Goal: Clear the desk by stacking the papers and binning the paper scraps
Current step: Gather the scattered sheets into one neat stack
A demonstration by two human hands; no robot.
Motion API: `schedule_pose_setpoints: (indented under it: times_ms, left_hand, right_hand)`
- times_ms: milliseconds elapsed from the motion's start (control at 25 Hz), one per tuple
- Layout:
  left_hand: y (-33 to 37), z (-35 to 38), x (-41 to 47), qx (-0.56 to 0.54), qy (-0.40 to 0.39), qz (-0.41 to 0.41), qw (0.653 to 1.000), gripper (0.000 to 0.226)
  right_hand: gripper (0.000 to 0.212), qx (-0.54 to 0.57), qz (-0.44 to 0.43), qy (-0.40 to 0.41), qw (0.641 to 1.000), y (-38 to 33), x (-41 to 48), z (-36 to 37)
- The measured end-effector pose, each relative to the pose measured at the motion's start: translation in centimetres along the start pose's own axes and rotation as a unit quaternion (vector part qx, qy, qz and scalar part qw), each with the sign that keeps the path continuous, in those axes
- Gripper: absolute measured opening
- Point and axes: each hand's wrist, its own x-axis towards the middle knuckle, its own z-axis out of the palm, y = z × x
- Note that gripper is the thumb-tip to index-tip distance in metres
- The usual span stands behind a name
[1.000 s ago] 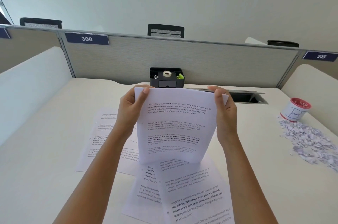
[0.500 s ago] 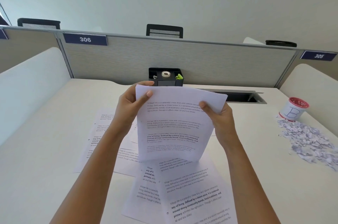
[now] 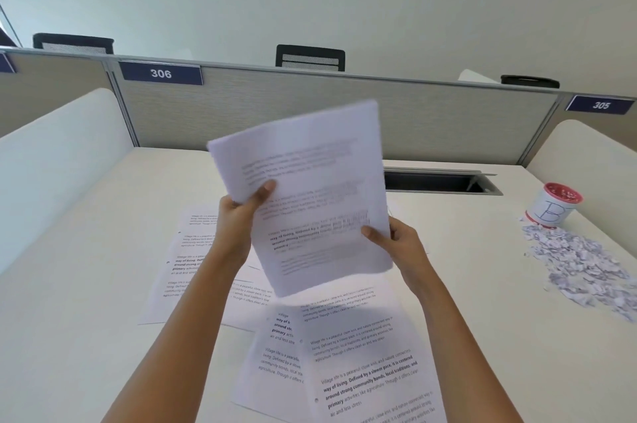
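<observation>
**Sheaf of papers held askew above the desk**

We see the sheaf of papers (image 3: 310, 153) raised over the middle of the white desk (image 3: 86, 302). It sits skewed, its top edge rising toward the right, and its printed text is blurred. The left hand (image 3: 234, 222) grips the left edge with the thumb pressed on the front, the other fingers hidden behind. The right hand (image 3: 403, 243) pinches the lower right edge the same way.

Below, loose printed sheets (image 3: 365, 364) lie fanned and overlapping, some under the forearms. Near the desk's right edge, paper scraps (image 3: 582, 264) spread in a pile just beside a white cup (image 3: 553, 207) marked B. We find bare desktop on the left, and more between the sheets and the scraps. A grey partition (image 3: 448, 126) closes the far side, with an open cable slot (image 3: 441, 181) before it.
</observation>
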Motion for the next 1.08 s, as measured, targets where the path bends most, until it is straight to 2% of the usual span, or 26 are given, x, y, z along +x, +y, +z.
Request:
schedule_pose_setpoints:
  times_ms: [80, 160, 200, 280, 360, 440, 560, 680, 840, 920, 1080]
  left_hand:
    - [0.6, -0.3, 0.4, -0.107, 0.045, 0.003, 0.993, 0.013]
    - [0.6, -0.5, 0.8, -0.195, 0.072, -0.01, 0.978, 0.027]
    - [0.3, -0.5, 0.9, -0.235, 0.077, -0.019, 0.969, 0.035]
    - [-0.5, 0.1, 0.9, -0.278, 0.061, -0.037, 0.958, 0.044]
    - [-1.7, 0.8, 0.5, -0.255, 0.04, -0.052, 0.965, 0.044]
    - [-2.3, 0.6, 0.4, -0.23, 0.033, -0.055, 0.971, 0.042]
    - [-1.8, -1.9, 1.3, -0.198, 0.044, -0.034, 0.979, 0.037]
    - [-1.2, -4.4, 1.7, -0.074, 0.025, -0.017, 0.997, 0.031]
    - [-1.8, -4.4, 1.3, 0.043, -0.044, -0.019, 0.998, 0.051]
    - [-2.3, -3.8, 1.0, 0.094, -0.04, -0.026, 0.994, 0.041]
    - [-2.3, -2.9, 0.8, 0.121, -0.036, -0.018, 0.992, 0.013]
  right_hand:
    - [0.047, 0.034, -0.001, 0.055, 0.998, 0.6, -0.1, -0.3]
    - [0.068, 0.099, -0.003, 0.082, 0.992, 0.9, 0.2, -0.4]
    - [0.067, 0.133, -0.01, 0.072, 0.989, 0.8, 0.3, 0.0]
    - [0.054, 0.203, -0.016, 0.033, 0.978, 0.3, 0.4, 1.5]
    - [0.042, 0.255, -0.019, 0.023, 0.967, -0.3, 0.5, 2.9]
    - [0.035, 0.255, -0.034, 0.041, 0.966, -0.7, 0.7, 3.0]
    - [0.028, 0.183, -0.048, 0.092, 0.978, -0.9, 1.0, 0.5]
    - [0.027, 0.135, -0.06, 0.104, 0.984, -1.1, 0.9, -1.9]
    - [0.029, 0.073, -0.029, 0.097, 0.992, -0.2, 0.6, -2.4]
    - [0.036, 0.026, 0.004, 0.083, 0.996, 0.6, 0.3, -2.1]
    - [0.025, 0.01, 0.014, 0.105, 0.994, 0.7, 0.1, -2.1]
